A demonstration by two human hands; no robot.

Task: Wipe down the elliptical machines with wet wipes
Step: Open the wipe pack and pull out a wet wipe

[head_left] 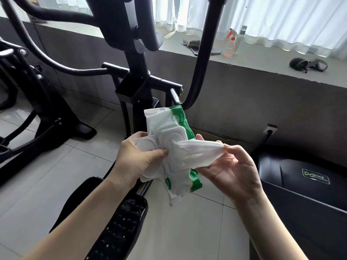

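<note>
- Landmark: the wipe pack [169, 124], white with a green edge, is held upright at the middle of the view. All positions below are given relative to it.
- Left hand [131, 160]: it grips the lower left side of the pack. The fingers are curled behind it and the thumb is pressed across the front, by the flip lid [146, 147], which stands open to the left of the dispensing slot.
- Right hand [231, 166]: just right of the pack, palm turned up. The thumb and first fingertips are closed together on the far end of a wet wipe [197, 149], and the remaining fingers are loosely spread and hold nothing.
- Wet wipe: stretched sideways from the slot to the right hand. Its near end is at the opening, and it cannot be told whether it has come fully free.
- Elliptical machine [137, 68]: its black upright column rises directly behind and above the pack. A studded pedal [120, 226] lies below the pack, between the forearms. A second machine [47, 109] stands well to the left.
- Black housing [300, 184]: a casing with a logo plate sits to the lower right.
- Ledge [262, 61]: above and to the right of the pack, it carries a spray bottle [230, 45] with a red trigger.
- Progress (judgement): this is the supply step. No wipe touches either machine and no wiped surface can be made out, so the cleaning appears yet to begin. What remains is freeing the wipe, closing the lid and wiping both machines.
</note>
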